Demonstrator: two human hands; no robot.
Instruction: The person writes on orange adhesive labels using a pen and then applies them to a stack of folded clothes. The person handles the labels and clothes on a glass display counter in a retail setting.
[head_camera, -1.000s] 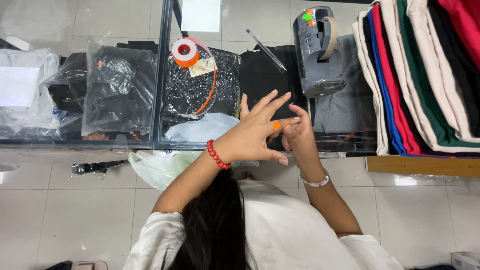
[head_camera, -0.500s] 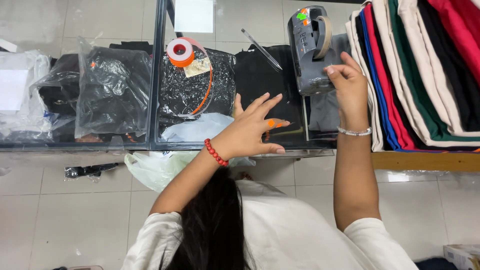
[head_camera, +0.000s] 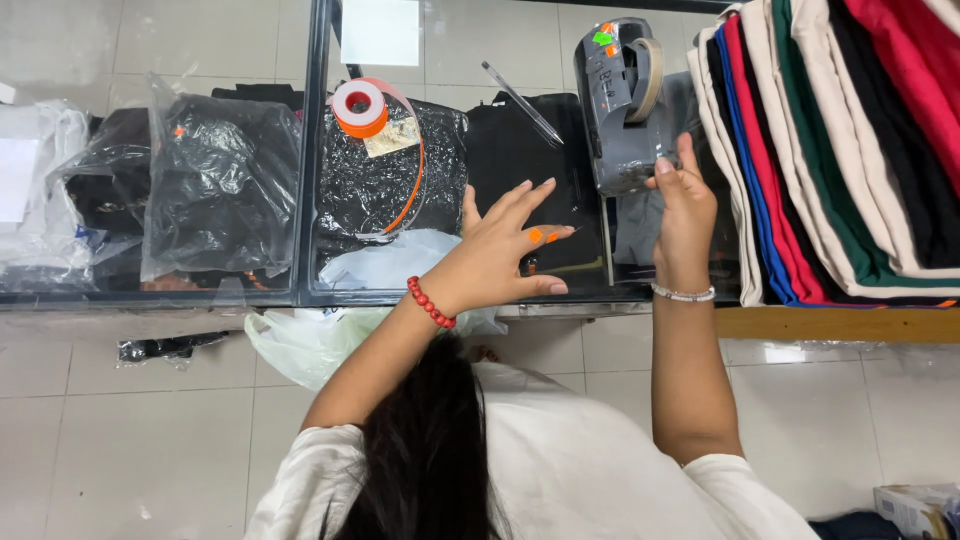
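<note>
My left hand (head_camera: 500, 255) hovers flat over the glass counter (head_camera: 300, 296) with its fingers spread. Small orange sticker pieces (head_camera: 537, 236) cling to its fingers, and a red bead bracelet circles the wrist. My right hand (head_camera: 683, 200), wearing a silver bracelet, reaches up to the front end of a grey tape dispenser (head_camera: 618, 110). Its fingertips pinch at the cutter end. The tape strip itself is too thin to make out. A black folded garment (head_camera: 520, 160) lies under the glass between both hands.
An orange tape roll (head_camera: 358, 106) and a pen (head_camera: 521, 88) lie on the counter. Bagged dark garments (head_camera: 220, 185) sit at the left. A stack of folded coloured clothes (head_camera: 850, 150) fills the right, above a wooden edge (head_camera: 830, 323). A pale plastic bag (head_camera: 300, 345) hangs below.
My right hand left my left hand's fingers and went up right to the tape dispenser, where it now pinches at the front end. My left hand stays spread in place.
</note>
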